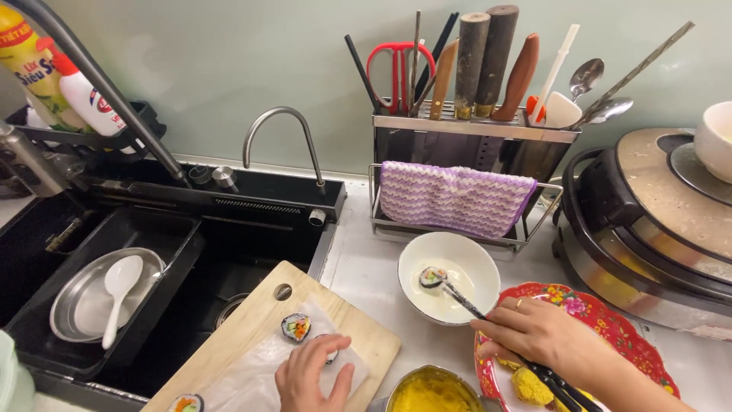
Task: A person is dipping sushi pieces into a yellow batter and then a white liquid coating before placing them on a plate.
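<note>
Head view: right hand (534, 332) pinched round black chopsticks (488, 320), tips clamped on rice roll slice (433, 276) down in batter inside white bowl (488, 263), bowl betw. cutting board (252, 336) & red floral plate (618, 328) w/ yellow coated pieces (530, 385). Left hand (313, 378) flat on white paper (252, 381) over board, fingers spread, gripping nothing, touching slice (332, 355) mostly hidden under fingertips; another slice (296, 326) just beyond. Yellow-crumb bowl (431, 393) at bottom edge, betw. hands.

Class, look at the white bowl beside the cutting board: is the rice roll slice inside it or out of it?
Inside. The slice sits within the white bowl, gripped by chopsticks held in the right hand.
</note>
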